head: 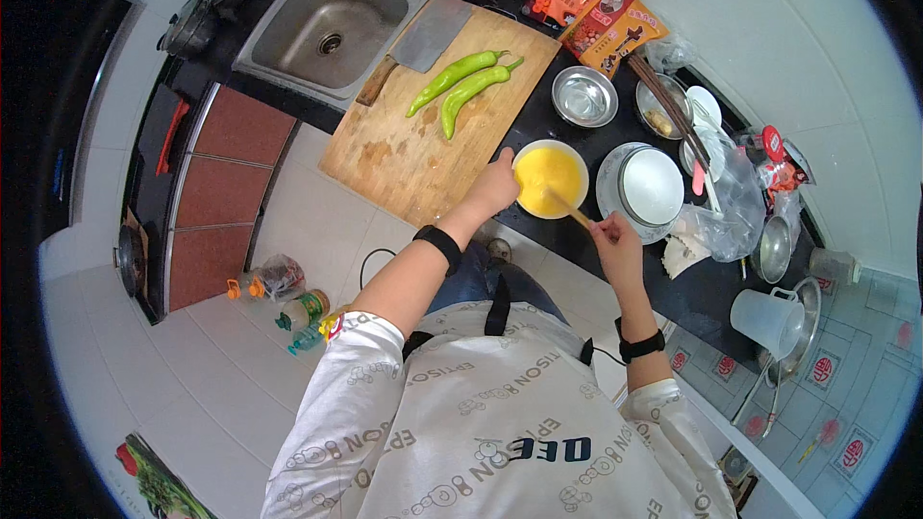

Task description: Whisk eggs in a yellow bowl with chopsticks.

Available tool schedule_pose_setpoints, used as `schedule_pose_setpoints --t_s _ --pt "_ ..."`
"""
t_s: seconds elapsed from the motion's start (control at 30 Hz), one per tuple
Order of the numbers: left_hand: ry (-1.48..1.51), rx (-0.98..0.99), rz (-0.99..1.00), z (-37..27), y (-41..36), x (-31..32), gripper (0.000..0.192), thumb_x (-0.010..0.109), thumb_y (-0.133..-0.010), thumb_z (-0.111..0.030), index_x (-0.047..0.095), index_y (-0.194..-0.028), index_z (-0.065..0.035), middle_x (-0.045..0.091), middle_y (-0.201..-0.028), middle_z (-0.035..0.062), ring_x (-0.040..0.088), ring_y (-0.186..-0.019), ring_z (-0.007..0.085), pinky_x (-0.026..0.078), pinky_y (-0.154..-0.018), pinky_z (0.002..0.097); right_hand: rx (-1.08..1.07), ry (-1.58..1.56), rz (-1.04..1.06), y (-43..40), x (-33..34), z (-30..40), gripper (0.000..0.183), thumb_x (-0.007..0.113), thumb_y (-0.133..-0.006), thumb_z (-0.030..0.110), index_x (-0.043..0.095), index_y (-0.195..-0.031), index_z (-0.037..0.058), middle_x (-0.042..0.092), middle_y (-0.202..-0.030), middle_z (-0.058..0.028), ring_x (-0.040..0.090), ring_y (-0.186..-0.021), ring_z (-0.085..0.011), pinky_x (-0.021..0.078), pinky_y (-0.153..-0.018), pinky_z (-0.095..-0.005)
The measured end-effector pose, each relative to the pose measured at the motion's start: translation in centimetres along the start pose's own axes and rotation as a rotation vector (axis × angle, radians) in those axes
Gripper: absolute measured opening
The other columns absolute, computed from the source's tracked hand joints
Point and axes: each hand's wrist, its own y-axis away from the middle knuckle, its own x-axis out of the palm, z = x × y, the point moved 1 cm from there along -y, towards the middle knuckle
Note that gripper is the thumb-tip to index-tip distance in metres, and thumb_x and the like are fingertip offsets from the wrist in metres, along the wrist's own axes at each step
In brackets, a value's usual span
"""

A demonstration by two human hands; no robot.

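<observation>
A white bowl (581, 158) of yellow beaten egg (542, 171) sits on the black countertop, close to its front edge. My left hand (497, 180) grips the bowl's left rim. In my right hand (617, 239) is a pair of wooden chopsticks (571, 207), their tips dipped into the egg. Just left of the bowl lies a wooden cutting board (404, 151). Two long green peppers (454, 79) rest on it side by side, near a cleaver (431, 34) with a wooden handle.
Behind the egg bowl stands a metal bowl (585, 96). To its right are a white bowl (652, 186) on a plate (610, 180), a clear plastic bag (735, 202) and a plastic measuring jug (767, 323). A steel sink (324, 21) is at the back left; seasoning packets (613, 29) lean by the wall.
</observation>
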Motion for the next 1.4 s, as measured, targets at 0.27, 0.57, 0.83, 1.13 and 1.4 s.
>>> schedule_pose_setpoints --t_s 0.27,0.57,0.83,1.13,1.4 --pt "0.073 -0.08 0.07 -1.9 0.7 -0.8 0.027 0.042 -0.078 0.0 0.04 -0.105 0.0025 0.06 -0.073 0.028 0.062 -0.063 0.0378 0.047 -0.056 0.0453 0.059 0.024 0.034 -0.6 -0.5 -1.0 0.022 0.064 -0.084 0.017 0.05 -0.075 0.0024 0.051 -0.057 -0.003 0.044 -0.05 -0.0093 0.033 -0.047 -0.026" --pt "-0.031 -0.041 0.049 -0.3 0.1 -0.3 0.03 0.044 -0.081 -0.006 0.04 -0.11 0.0019 0.059 -0.091 0.0307 0.057 -0.09 0.0443 0.043 -0.077 0.0496 0.046 -0.037 0.021 -0.1 0.1 -0.7 0.023 0.065 -0.084 0.018 0.05 -0.075 0.0035 0.049 -0.055 -0.0004 0.039 -0.048 -0.006 0.0293 -0.045 -0.0234" --pt "-0.035 -0.052 0.056 -0.3 0.2 -0.6 0.029 0.045 -0.081 -0.007 0.041 -0.109 0.0008 0.06 -0.089 0.0299 0.058 -0.088 0.0436 0.044 -0.075 0.0492 0.102 -0.022 -0.064 0.1 -0.9 0.8 0.023 0.064 -0.083 0.018 0.05 -0.075 0.0017 0.051 -0.054 -0.0081 0.047 -0.048 -0.0158 0.0361 -0.048 -0.0295" --pt "-0.027 -0.019 0.05 -0.7 0.1 -0.5 0.027 0.045 -0.082 -0.007 0.041 -0.107 0.0012 0.06 -0.089 0.0291 0.058 -0.087 0.0435 0.044 -0.075 0.0492 0.028 0.006 -0.013 0.1 0.5 -0.3 0.022 0.062 -0.084 0.018 0.051 -0.078 0.0005 0.052 -0.055 -0.009 0.048 -0.048 -0.018 0.037 -0.048 -0.032" --pt "-0.054 -0.045 0.072 -0.5 0.3 -0.3 0.027 0.045 -0.083 -0.009 0.041 -0.107 0.0014 0.06 -0.091 0.0295 0.057 -0.089 0.0438 0.044 -0.076 0.0495 0.077 0.043 0.037 0.4 -0.1 0.4 0.022 0.063 -0.084 0.018 0.05 -0.078 0.0007 0.052 -0.056 -0.0087 0.05 -0.05 -0.0176 0.0386 -0.049 -0.0308"
